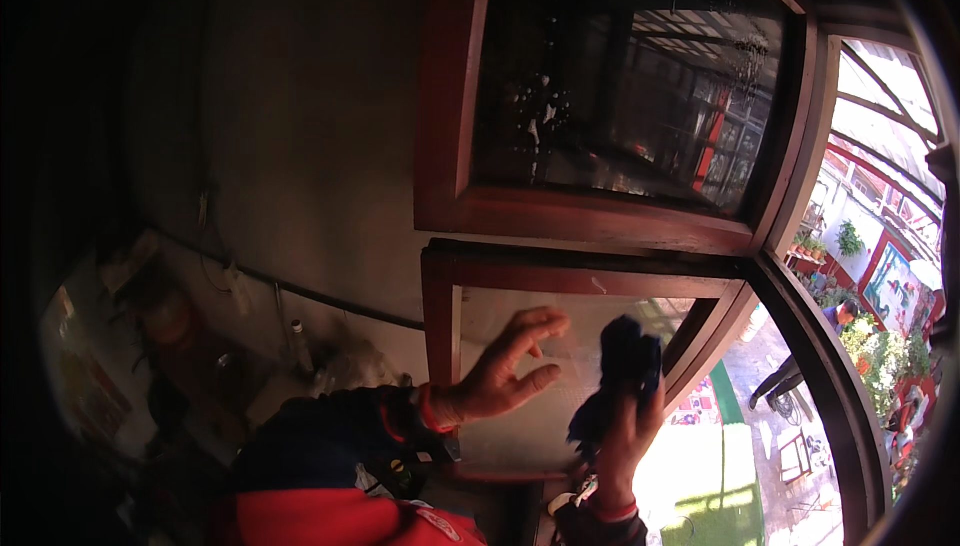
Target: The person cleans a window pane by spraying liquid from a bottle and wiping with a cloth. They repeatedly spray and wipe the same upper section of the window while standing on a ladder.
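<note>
My right hand [628, 437] holds a bunched dark blue cloth [619, 366], raised at the right side of the lower window pane [517, 448]. Fingers apart and with nothing in it, my left hand [502, 377] reaches in front of the same pane. I cannot tell whether it touches the glass. A red-brown wooden frame [441, 321] surrounds this pane. Above it is a second framed window; white foam-like streaks and drops mark its dark glass [600, 96], which also shows reflections.
A dim wall [315, 171] stands at the left, with a dark cable [322, 302] along it. Below are a bottle [298, 343] and blurred clutter. Through the opening at right, a person [795, 373] stands in a sunlit yard with plants [874, 358] and a small frame-like stand [795, 456].
</note>
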Demonstrator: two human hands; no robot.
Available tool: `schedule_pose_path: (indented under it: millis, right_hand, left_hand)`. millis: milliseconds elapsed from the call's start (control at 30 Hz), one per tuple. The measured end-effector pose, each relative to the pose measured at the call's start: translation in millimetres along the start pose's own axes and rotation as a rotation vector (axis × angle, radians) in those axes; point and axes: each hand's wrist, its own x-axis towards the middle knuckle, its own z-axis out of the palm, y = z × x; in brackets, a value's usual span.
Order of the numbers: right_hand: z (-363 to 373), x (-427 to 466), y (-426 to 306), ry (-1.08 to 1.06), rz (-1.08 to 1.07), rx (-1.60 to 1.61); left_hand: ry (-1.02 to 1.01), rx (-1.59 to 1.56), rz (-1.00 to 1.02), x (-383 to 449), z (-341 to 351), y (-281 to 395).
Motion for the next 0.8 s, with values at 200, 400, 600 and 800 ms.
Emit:
schedule_pose_path:
  millis: [200,400,600,800]
  right_hand:
    - [83,163,-92,0.076,-0.957,-0.441]
    - [158,187,-54,-0.576,-1.171,-0.967]
    - [135,196,-14,-0.655,-1.129,-1.072]
    - [128,248,-16,-0.606,-1.297,-1.175]
  left_hand:
    - [0.414,0.508,0.445,27,-114,21]
    - [0.398,0.105,-0.05,58,-146,-4]
    - [0.374,-0.085,-0.068,84,-153,-26]
    - [0.335,-0.01,-0.053,102,-156,-35]
